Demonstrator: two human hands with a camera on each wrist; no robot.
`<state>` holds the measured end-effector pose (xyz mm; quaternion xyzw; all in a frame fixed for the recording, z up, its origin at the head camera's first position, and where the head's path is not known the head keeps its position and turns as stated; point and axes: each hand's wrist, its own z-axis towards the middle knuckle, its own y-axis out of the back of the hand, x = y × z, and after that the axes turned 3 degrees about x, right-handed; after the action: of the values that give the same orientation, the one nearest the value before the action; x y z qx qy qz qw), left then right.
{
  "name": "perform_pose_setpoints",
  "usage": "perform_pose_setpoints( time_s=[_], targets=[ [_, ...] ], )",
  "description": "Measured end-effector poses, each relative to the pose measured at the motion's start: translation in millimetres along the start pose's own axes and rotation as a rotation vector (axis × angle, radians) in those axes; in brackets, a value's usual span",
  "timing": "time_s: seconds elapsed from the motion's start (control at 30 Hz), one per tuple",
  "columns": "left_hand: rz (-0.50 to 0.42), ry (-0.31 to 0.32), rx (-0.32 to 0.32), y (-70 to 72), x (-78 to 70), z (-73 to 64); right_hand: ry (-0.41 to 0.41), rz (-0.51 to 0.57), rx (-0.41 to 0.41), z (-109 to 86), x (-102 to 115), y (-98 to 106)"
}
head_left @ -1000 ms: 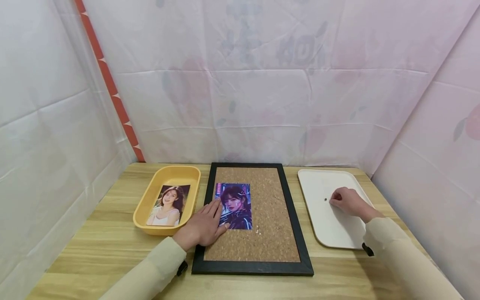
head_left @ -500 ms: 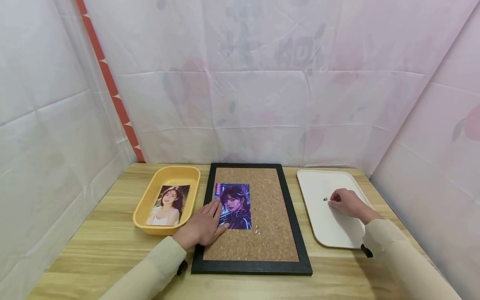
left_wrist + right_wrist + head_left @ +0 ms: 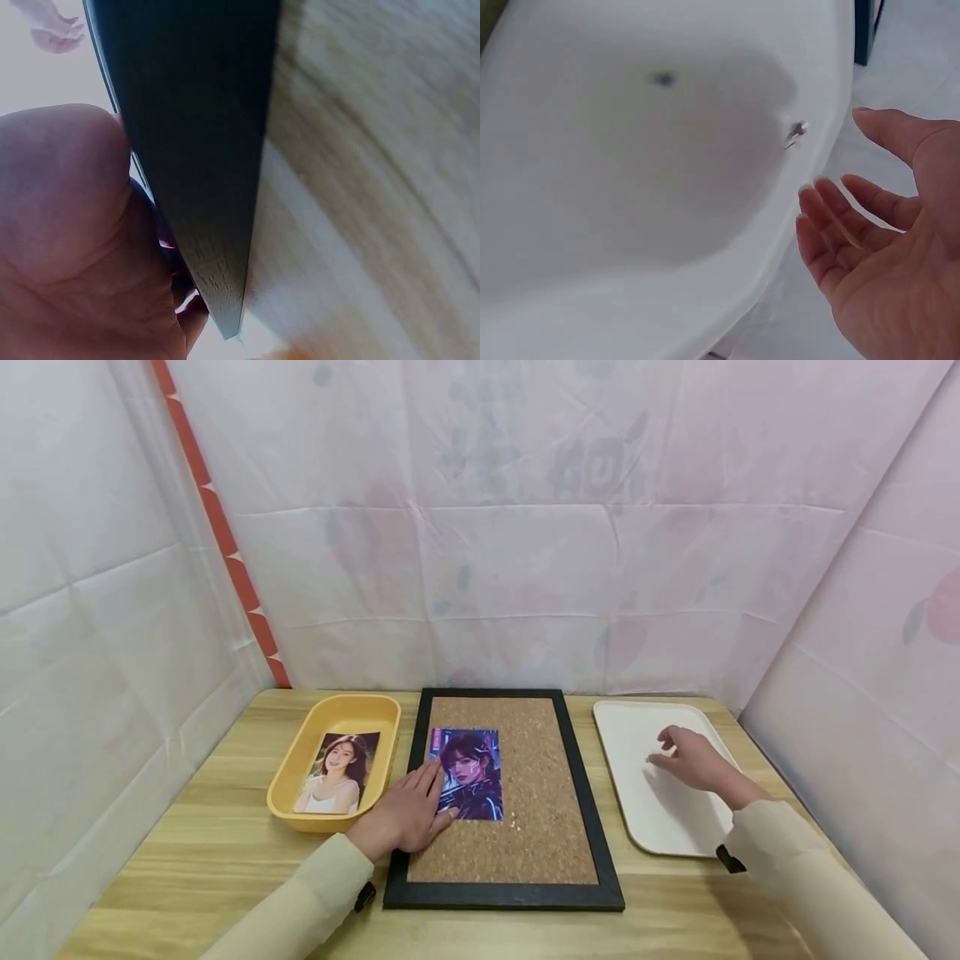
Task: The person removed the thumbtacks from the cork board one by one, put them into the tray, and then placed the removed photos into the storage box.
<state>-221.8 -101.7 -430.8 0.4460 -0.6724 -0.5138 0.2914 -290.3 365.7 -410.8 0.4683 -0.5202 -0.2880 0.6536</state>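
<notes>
My left hand [image 3: 408, 806] lies flat on the left edge of a picture card [image 3: 474, 777] with a purple-blue portrait. The card lies on a cork board [image 3: 540, 852] with a black frame [image 3: 199, 135]. Small whitish bits [image 3: 514, 822] show by the card's lower right corner. Above a white tray [image 3: 645, 818] hovers my right hand [image 3: 693, 760], its thumb and fingers spread apart. A tiny clear and metallic piece [image 3: 796, 133], perhaps a pin, shows between thumb and fingers in the right wrist view, apparently on the tray. A dark blurred spot [image 3: 662, 79] is also on the tray.
At the left stands a yellow bin [image 3: 281, 785] with a portrait photo [image 3: 333, 777] in it. Everything rests on a wooden table [image 3: 195, 860]. White patterned cloth [image 3: 510, 560] hangs behind and at both sides.
My right thumb and fingers have parted from their pinch over the tray, and the hand has lifted slightly. The left hand stays on the card.
</notes>
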Motion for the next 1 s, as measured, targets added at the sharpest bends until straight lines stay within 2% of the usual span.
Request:
perform_pose_setpoints(
  time_s=[0.17, 0.53, 0.73, 1.0],
  targets=[
    [-0.006, 0.006, 0.005, 0.4, 1.5, 0.1, 0.062, -0.008, -0.036, 10.1, 29, 1],
    [-0.015, -0.006, 0.008, -0.1, 3.3, 0.9, 0.102, 0.060, -0.023, 28.6, 77, -1],
    [-0.004, -0.001, -0.003, 1.5, 2.5, 1.3, 0.108, 0.119, -0.008, 38.4, 96, -5],
    [-0.008, -0.001, 0.002, 0.4, 2.0, 1.1, 0.069, 0.155, 0.063, 47.0, 110, -16]
  ],
)
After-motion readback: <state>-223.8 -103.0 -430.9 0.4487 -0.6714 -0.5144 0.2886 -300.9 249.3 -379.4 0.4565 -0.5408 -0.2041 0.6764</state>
